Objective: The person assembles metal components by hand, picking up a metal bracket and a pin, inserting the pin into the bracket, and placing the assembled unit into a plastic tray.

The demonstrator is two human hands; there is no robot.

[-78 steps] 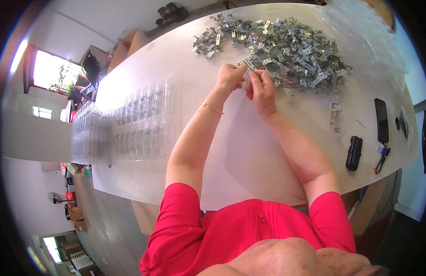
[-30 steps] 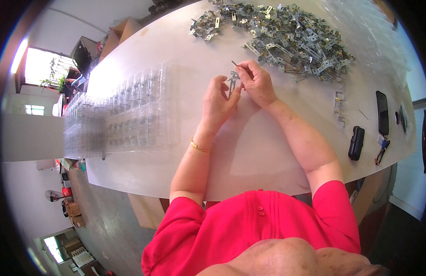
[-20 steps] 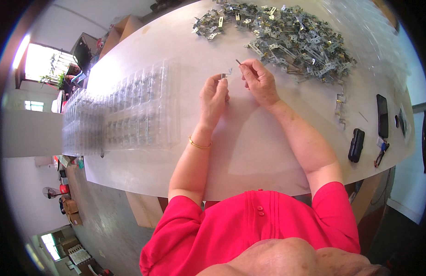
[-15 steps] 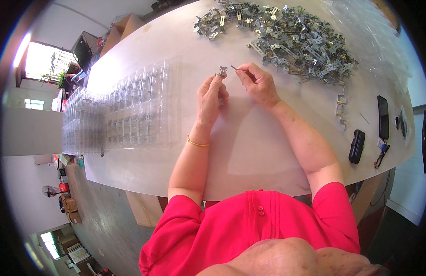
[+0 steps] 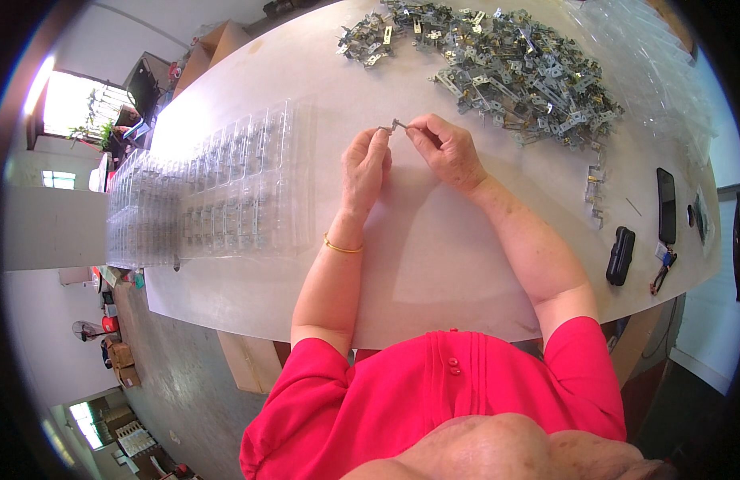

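My left hand (image 5: 365,170) is closed on a small metal bracket (image 5: 388,129), whose end pokes out past the thumb and fingertips. Close beside it, my right hand (image 5: 448,150) pinches a thin metal pin (image 5: 401,125). The pin's tip meets the bracket between the two hands; whether it sits in a hole is too small to tell. Both hands are raised over the table (image 5: 434,280). Beyond the right hand lies a big heap of metal brackets (image 5: 530,72). To the left, a stack of clear plastic trays (image 5: 270,180) holds rows of similar brackets.
A few brackets (image 5: 594,188) lie in a line at the right, near a thin loose rod (image 5: 633,207). Farther right are a black phone (image 5: 666,204), a black case (image 5: 620,256) and keys (image 5: 662,268). Clear plastic sheeting (image 5: 642,72) covers the far right corner.
The bracket in my left hand has been turned and shows less of its face. My right hand has moved slightly left, bringing the pin from apart to touching the bracket.
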